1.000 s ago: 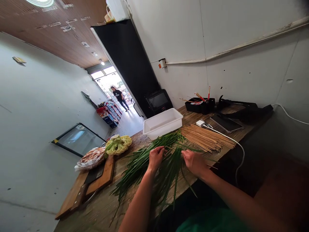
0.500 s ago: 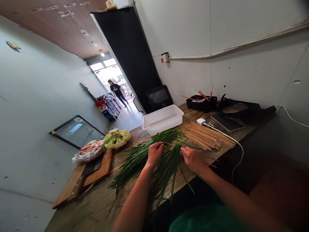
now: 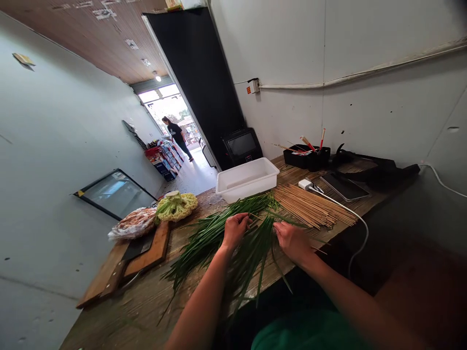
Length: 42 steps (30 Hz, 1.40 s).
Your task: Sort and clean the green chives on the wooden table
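Observation:
A loose heap of long green chive leaves (image 3: 215, 233) lies across the wooden table (image 3: 146, 301). My left hand (image 3: 235, 229) rests on the heap with its fingers curled round a few leaves. My right hand (image 3: 292, 240) is close beside it, fingers pinched on leaves near their upper ends. A thin bamboo skewer shows between the two hands. Just beyond my right hand is a pile of bamboo skewers (image 3: 314, 206). An empty white plastic tub (image 3: 248, 180) stands behind the chives.
At the left are a wooden cutting board (image 3: 146, 255), a cauliflower (image 3: 177, 205) and a bagged food packet (image 3: 131, 223). A charger with white cable (image 3: 304, 184), a tablet (image 3: 345, 186) and a black tray of utensils (image 3: 306, 156) sit near the wall. A person stands in the far doorway.
Both hands stay on the chives with only small finger shifts. The camera view has tilted slightly, and the person in the doorway has stepped a little farther off.

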Motion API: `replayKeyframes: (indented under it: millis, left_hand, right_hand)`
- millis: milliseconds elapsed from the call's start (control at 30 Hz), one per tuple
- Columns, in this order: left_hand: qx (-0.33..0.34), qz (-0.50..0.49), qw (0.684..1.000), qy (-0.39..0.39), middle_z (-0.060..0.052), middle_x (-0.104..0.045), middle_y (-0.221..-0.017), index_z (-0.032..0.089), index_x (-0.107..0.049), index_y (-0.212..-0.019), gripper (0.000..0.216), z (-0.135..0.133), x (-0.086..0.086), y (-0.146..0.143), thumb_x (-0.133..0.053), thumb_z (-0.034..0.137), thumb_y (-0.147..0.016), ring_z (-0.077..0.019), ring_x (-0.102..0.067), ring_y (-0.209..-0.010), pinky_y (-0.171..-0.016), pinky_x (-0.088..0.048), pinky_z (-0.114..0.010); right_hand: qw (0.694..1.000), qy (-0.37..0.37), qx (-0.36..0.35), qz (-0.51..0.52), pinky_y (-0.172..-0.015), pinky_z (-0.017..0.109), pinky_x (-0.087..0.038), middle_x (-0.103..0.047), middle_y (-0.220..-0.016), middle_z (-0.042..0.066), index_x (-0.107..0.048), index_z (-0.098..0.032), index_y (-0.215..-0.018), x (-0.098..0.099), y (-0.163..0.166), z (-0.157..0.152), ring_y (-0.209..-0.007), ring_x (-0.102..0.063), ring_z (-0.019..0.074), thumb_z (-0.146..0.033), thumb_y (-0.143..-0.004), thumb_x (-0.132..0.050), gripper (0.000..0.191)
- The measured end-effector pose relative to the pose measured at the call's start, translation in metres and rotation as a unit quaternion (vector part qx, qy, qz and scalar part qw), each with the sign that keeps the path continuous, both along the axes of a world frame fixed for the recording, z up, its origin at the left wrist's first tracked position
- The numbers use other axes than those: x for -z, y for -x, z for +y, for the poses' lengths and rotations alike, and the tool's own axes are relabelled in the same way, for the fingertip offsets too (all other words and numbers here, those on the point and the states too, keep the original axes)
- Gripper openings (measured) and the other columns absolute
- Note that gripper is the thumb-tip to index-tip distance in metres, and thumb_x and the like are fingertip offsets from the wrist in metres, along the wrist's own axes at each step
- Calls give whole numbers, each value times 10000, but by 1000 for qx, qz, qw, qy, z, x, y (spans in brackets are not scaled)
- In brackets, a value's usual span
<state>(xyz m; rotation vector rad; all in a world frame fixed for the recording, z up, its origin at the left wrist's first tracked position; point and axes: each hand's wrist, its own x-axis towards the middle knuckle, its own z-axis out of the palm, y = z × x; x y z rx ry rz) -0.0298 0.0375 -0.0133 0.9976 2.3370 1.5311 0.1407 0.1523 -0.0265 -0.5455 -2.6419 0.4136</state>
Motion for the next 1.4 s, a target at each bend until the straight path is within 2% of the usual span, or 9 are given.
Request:
replayKeyframes:
  millis: [267,433,533,700,833,933,1200,1300,1400]
  left_hand:
    - [15,67,997,34,-46,-710,-726,141,-703,-932,252,1,-5,-11,-524,246,-790,-112,-582,-517,-560,-478,-234]
    - [114,147,981,55,-60,-724,-917,183,-723,-949,254,2,-12,-28,-524,208,-792,-188,-662,-828,-805,-506,-297]
    - [164,169,969,70,-50,-710,-989,195,-712,-988,314,2,-16,-29,-494,126,-773,-183,-647,-905,-858,-489,-289]
    - [50,241,958,146,-64,-688,-923,205,-719,-947,287,-7,-23,-12,-493,137,-783,-174,-615,-847,-821,-463,-290]
    - [36,275,923,266,-79,-644,-837,201,-730,-788,133,-13,-22,-5,-608,236,-747,-215,-584,-868,-838,-413,-340]
    - [21,285,912,293,-93,-627,-841,194,-722,-770,122,-11,-19,-8,-617,254,-747,-245,-569,-913,-862,-373,-381]
    - [-3,273,919,283,-94,-643,-871,174,-683,-779,163,-2,-13,-12,-521,183,-791,-226,-571,-911,-871,-359,-369]
    - [-26,249,944,214,-90,-647,-844,163,-634,-842,173,1,-14,-11,-463,189,-826,-204,-584,-840,-806,-399,-332]
    - [-41,177,976,123,-65,-647,-771,164,-597,-860,148,4,-12,-10,-459,156,-808,-167,-583,-730,-706,-427,-282]
  right_hand:
    - [1000,-3,0,6,-653,240,-361,-658,-923,46,-607,-195,-1037,0,1,0,-786,-602,136,-237,-946,-300,323]
    - [999,1,-5,34,-719,226,-384,-654,-955,60,-600,-171,-1065,3,1,2,-853,-601,140,-221,-945,-296,331]
    - [999,6,-2,47,-743,220,-395,-653,-973,65,-601,-167,-1066,3,0,3,-883,-600,138,-221,-945,-293,335]
    - [998,19,36,45,-724,223,-408,-667,-961,65,-617,-181,-1044,6,1,3,-861,-616,143,-255,-946,-298,342]
    - [998,18,32,43,-739,224,-414,-674,-977,61,-621,-189,-1037,10,3,7,-878,-619,147,-247,-936,-320,323]
    - [999,12,26,43,-751,229,-418,-674,-997,64,-619,-191,-1053,13,4,9,-884,-620,147,-231,-929,-329,319]
    - [999,12,21,45,-755,229,-416,-674,-1017,62,-621,-185,-1060,15,4,10,-884,-621,150,-242,-928,-328,326]
    - [999,12,17,49,-759,230,-415,-673,-1021,63,-620,-182,-1061,14,4,10,-887,-623,152,-242,-929,-325,329]
    - [999,11,16,47,-752,232,-417,-674,-1015,65,-611,-179,-1084,14,3,10,-878,-625,155,-251,-929,-329,330]
